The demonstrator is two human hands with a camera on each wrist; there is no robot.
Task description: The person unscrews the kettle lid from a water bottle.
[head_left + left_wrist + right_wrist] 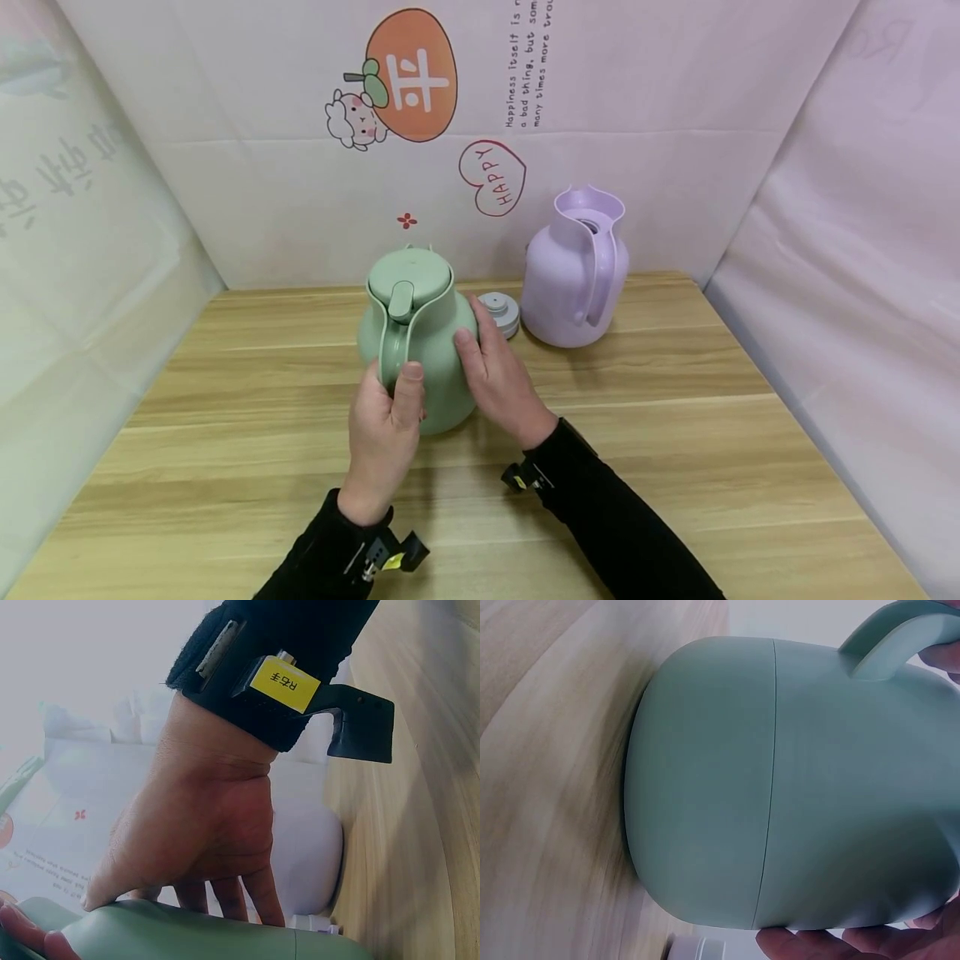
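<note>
Standing on the wooden table (pixel 645 492), the green pot (pixel 444 375) wears its lid (pixel 418 268); the left hand (pixel 384 433) grips its handle (pixel 393 343), while the right hand (pixel 504 385) lies against its side with fingers extended. Behind the right hand sits a round grey stopper (pixel 504 312), just beside a lidless purple jug (pixel 561 287). A printed white cloth (pixel 645 83) hangs behind.
</note>
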